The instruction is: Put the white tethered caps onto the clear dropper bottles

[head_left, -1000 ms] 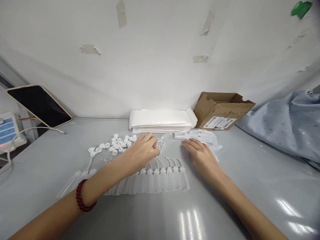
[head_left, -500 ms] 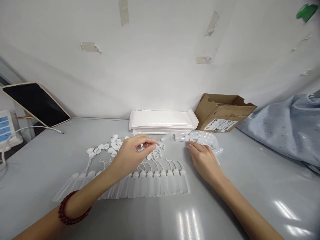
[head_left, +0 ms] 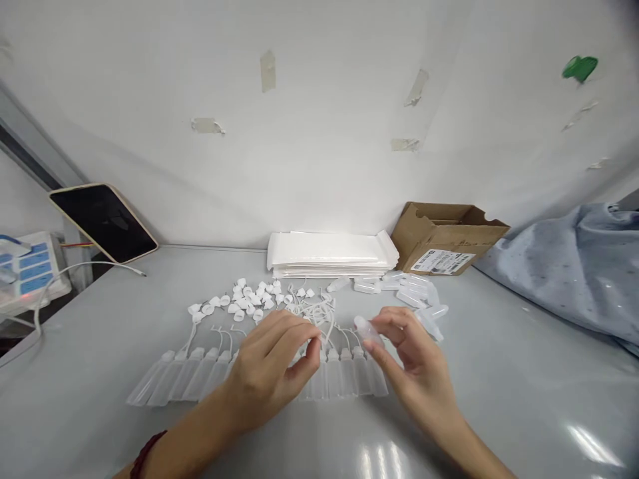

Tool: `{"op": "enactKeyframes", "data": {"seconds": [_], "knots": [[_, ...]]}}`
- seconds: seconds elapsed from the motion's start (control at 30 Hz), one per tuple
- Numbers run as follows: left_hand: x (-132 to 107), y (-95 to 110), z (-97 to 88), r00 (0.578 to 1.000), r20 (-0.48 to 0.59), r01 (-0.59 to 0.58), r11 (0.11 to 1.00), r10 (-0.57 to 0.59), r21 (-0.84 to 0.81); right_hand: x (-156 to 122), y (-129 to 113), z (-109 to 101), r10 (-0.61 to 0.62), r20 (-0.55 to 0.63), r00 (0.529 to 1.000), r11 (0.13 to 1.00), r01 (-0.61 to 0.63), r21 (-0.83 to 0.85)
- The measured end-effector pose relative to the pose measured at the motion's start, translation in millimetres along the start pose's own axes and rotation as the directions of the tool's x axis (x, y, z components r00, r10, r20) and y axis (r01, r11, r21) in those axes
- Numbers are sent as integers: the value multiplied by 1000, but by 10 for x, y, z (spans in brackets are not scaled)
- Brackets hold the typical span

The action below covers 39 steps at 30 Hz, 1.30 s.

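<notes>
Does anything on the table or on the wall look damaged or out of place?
The wall looks untidy: ragged tape scraps stick to it at uneven angles, seemingly left over. On the table, I see no spill or breakage, though the thin white strips lie tangled.

Beyond the left hand [head_left: 277, 366] and right hand [head_left: 417, 352] I see a whitish wall [head_left: 319, 179] bearing scraps of tape [head_left: 205, 126]; a grey frame [head_left: 27, 140] slants well off to the left hand's side. Under both, the glossy grey tabletop [head_left: 539, 372] throws back bright streaks of light [head_left: 594, 444], some well right of them.
</notes>
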<state>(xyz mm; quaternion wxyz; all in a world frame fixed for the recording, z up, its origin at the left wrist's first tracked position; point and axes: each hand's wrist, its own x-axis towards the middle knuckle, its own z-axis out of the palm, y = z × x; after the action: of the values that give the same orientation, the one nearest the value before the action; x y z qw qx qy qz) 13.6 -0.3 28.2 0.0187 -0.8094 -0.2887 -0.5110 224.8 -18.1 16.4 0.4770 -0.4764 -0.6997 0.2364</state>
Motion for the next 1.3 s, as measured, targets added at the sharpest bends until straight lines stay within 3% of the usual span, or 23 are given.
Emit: {"op": "enactKeyframes", "data": {"seconds": [0.17, 0.4, 0.57, 0.77, 0.97, 1.03, 1.1, 1.23, 1.3], "knots": [[-2, 76, 20, 993, 7, 117, 991, -117, -58, -161, -166, 137, -66, 151, 986, 989, 44, 144], [-29, 93, 0, 979, 167, 147, 977, -121, -155, -194, -128, 166, 45, 184, 982, 970, -87, 228], [-84, 99, -15, 976, 208, 82, 989, -56, -121, -200, -142, 165, 50, 179, 983, 973, -88, 213], [-75, 163, -59, 973, 175, -154, 988, 151, 5, -209, -135, 171, 34, 143, 989, 987, -56, 150], [-72, 169, -47, 969, 209, -132, 991, 132, -11, -203, -149, 167, -109, 152, 982, 986, 88, 141], [-85, 169, -36, 967, 223, -124, 992, 123, -12, -194, -168, 173, -71, 155, 985, 980, 41, 193], [-96, 170, -29, 966, 227, -127, 992, 126, -9, -185, -189, 183, 39, 172, 984, 949, -91, 303], [-106, 180, -22, 969, 216, -121, 992, 124, -26, -158, -205, 185, 302, 291, 908, 712, -418, 564], [-104, 196, -16, 971, 213, -100, 994, 107, -41, -136, -195, 171, 367, 339, 866, 605, -499, 620]]}}
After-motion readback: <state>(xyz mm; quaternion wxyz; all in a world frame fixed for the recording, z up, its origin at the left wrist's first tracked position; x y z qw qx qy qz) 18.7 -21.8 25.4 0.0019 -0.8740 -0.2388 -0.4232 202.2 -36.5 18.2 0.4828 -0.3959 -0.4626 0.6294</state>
